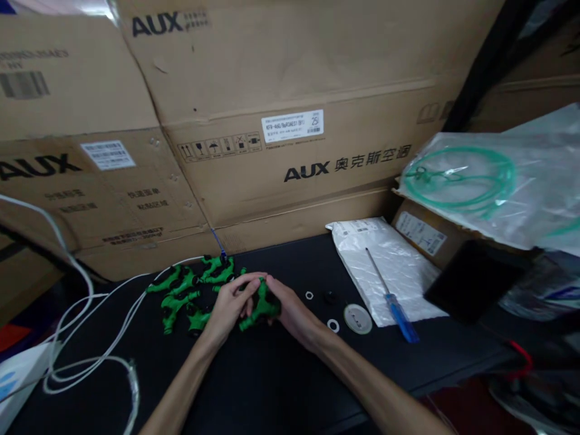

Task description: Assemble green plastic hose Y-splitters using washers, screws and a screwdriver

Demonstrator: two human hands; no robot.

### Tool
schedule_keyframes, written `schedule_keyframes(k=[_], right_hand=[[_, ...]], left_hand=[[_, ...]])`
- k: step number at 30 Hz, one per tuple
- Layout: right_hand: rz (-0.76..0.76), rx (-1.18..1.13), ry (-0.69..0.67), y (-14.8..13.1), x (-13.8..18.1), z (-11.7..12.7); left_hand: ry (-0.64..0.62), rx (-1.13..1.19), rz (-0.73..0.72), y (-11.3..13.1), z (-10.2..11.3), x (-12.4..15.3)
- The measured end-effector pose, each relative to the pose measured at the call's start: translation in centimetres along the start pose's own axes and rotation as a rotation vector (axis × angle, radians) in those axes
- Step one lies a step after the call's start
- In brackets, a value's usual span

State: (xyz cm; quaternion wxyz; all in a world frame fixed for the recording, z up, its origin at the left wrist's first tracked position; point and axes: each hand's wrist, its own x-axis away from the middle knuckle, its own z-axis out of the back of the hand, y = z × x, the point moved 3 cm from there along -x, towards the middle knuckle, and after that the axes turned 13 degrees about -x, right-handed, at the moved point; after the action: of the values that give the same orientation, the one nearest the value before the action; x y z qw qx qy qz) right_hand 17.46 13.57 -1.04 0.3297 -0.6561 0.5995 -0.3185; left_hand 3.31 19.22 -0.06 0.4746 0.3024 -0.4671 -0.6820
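Both my hands meet over a green plastic hose fitting [261,309] on the black table [254,374]. My left hand [230,305] curls its fingers onto the fitting's top. My right hand [290,311] grips it from the right side. Several more green fittings [185,290] lie in a heap just left of my hands. Small white washers [333,325] and a black ring [330,296] lie to the right, beside a round white disc [357,318].
A blue-handled screwdriver [394,302] rests on a white plastic bag [385,266]. White cables [86,338] loop at the left. AUX cardboard boxes [290,121] wall off the back. A box with bagged green tubing [462,181] and a black tablet [475,278] sit at the right.
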Motion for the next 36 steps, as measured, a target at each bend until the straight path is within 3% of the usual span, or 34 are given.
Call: schedule_keyframes(k=[3,6,9,15,18,21,26,30,32,36], right_hand=[[-0.031,-0.075,-0.04,-0.2,2.0,-0.5],[-0.037,-0.142,0.031,0.0,5.4,0.2],[-0.054,-0.212,0.164,0.5,9.2,2.2],[-0.037,-0.268,0.477,0.4,13.9,6.4],[-0.094,-0.119,0.396,0.7,14.6,6.6],[-0.089,0.196,0.302,1.5,14.4,6.0],[0.192,0.69,0.313,2.1,13.4,4.1],[0.249,1.11,0.311,1.3,13.5,3.7],[0.299,1.273,0.199,0.4,13.8,3.4],[0.262,1.428,-0.188,-0.2,13.7,1.5]], left_hand=[[0.012,-0.062,-0.057,0.8,1.0,-0.3],[-0.101,-0.22,-0.128,1.7,0.2,-0.2],[-0.215,-0.384,-0.194,2.0,-2.6,0.3],[-0.297,-0.486,-0.33,2.4,-8.8,1.3],[-0.31,-0.513,-0.378,2.6,-9.8,1.3],[-0.302,-0.527,-0.389,2.4,-9.4,1.7],[-0.249,-0.518,-0.358,1.8,-8.3,2.6],[-0.177,-0.446,-0.308,1.3,-7.5,2.2],[-0.136,-0.389,-0.267,1.0,-6.7,2.1],[-0.053,-0.243,-0.174,0.1,-4.4,3.5]])
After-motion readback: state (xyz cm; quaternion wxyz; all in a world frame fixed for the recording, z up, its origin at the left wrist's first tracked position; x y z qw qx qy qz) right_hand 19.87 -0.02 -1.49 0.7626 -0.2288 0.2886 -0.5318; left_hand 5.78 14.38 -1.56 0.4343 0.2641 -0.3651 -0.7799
